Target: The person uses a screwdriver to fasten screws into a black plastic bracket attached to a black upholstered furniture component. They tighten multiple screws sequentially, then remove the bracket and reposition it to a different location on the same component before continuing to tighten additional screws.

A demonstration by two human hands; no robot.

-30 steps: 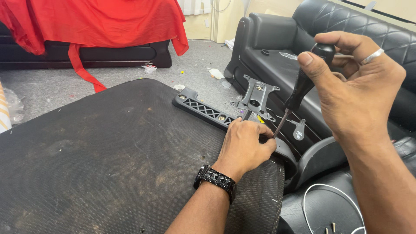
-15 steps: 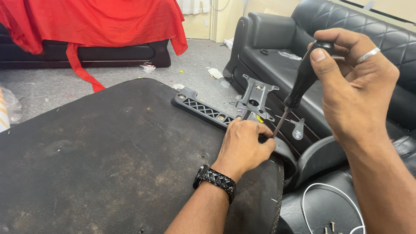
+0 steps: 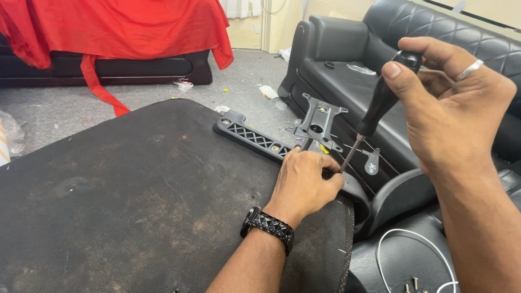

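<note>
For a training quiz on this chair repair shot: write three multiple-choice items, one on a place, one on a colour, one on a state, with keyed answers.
1. Where does the left hand rest?
A. on the sofa
B. on the black bracket at the chair base's edge
C. on the floor

2. What colour is the cloth over the far couch?
A. red
B. blue
C. green

3. How is the screwdriver held?
A. lying loose on the chair base
B. gripped in the right hand, tip down beside the left hand's fingers
C. held in both hands

Answers:
1 B, the left hand presses on the bracket.
2 A, the draped cloth is plainly red.
3 B, the right hand wraps the handle.
</note>
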